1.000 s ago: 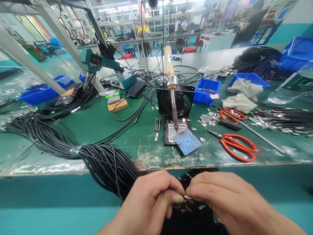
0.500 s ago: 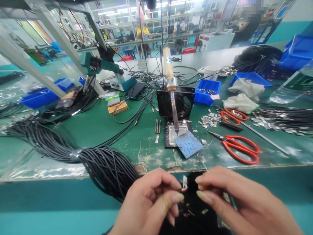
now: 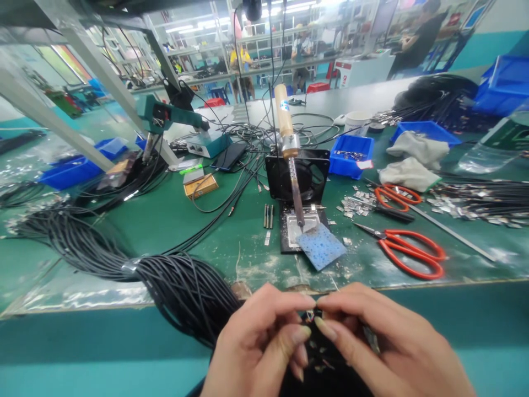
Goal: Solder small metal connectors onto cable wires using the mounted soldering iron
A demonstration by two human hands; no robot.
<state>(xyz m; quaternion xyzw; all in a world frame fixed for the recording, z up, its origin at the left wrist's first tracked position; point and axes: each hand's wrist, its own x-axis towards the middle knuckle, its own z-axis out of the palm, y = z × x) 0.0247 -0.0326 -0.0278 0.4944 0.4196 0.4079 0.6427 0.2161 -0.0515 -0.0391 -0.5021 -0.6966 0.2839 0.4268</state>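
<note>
Across the head view, white shelving (image 3: 264, 47) stands behind the green bench (image 3: 169, 207). Before its near edge, the left grip (image 3: 264, 333) is nearly closed, apparently pinching a wire end (image 3: 309, 316); the right grip (image 3: 384, 333) comes right up beside it (pinching too or not, I cannot tell). Coloured strands are already bare, though this end looks unfinished. Loose metal pieces (image 3: 357, 204) lie beyond the right grip, untouched.

The left hand (image 3: 258, 339) holds thin coloured wires (image 3: 310, 316), the right hand (image 3: 386, 336) at its fingertips.
</note>
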